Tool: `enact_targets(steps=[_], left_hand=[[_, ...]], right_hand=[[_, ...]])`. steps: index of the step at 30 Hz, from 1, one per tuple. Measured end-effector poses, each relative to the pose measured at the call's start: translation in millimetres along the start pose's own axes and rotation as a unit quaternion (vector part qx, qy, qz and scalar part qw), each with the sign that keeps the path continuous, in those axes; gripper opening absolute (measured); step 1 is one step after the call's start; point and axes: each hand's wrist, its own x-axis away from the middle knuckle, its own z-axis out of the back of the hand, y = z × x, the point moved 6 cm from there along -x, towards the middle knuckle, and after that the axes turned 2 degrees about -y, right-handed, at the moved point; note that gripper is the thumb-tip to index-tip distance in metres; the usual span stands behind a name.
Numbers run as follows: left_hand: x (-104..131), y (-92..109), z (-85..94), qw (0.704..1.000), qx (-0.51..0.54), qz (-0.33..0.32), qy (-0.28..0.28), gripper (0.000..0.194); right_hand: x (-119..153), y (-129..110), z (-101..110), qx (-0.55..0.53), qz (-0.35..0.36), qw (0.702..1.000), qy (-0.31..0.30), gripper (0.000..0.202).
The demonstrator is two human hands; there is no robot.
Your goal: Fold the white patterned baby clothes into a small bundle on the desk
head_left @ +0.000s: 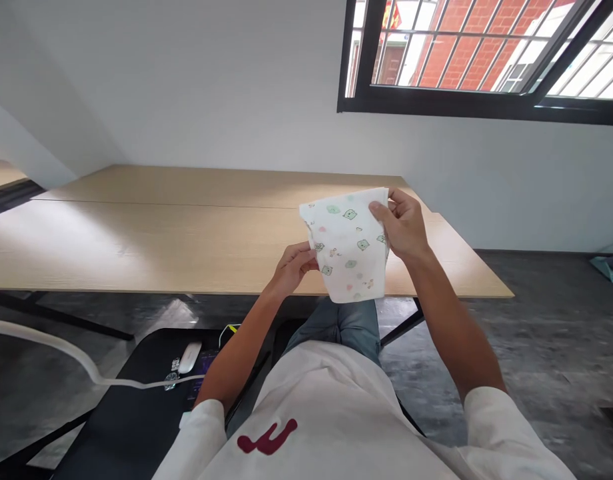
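A white cloth (350,250) printed with small green and pink figures is held up over the near edge of the table, folded into a rough rectangle. My right hand (402,221) pinches its upper right corner, thumb on the front and fingers behind. At the cloth's left edge, my left hand (294,267) grips it lower down, with some of its fingertips hidden behind the fabric. The cloth's lower edge hangs in front of the table edge, above my lap.
The wooden table (136,240) stretches away to the wall. To my left, a black chair (121,413) bears a white mouse-like object (189,358), a watch (171,380) and a white cable (86,360). A barred window (466,60) is at the upper right.
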Motion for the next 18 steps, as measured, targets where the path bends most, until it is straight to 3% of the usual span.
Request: enact_targets(steps=[6, 10, 15, 18], left_hand=[[2, 24, -13.9, 0.995, -0.019, -0.089, -0.032, 0.041], [-3, 18, -11.3, 0.995, -0.064, -0.075, 0.001, 0.036], [-35, -4, 12.6, 0.994, -0.091, -0.040, -0.039, 0.038], [-75, -11, 42.0, 0.990, -0.131, -0.054, -0.008, 0.040]], right_hand=[[0, -11, 0, 0.003, 0.007, 1.000, -0.006, 0.037], [1, -12, 0, 0.015, 0.006, 1.000, -0.017, 0.037], [-13, 6, 1, 0.024, 0.015, 0.998, -0.053, 0.040], [-37, 28, 2, 0.049, 0.019, 0.996, -0.074, 0.040]])
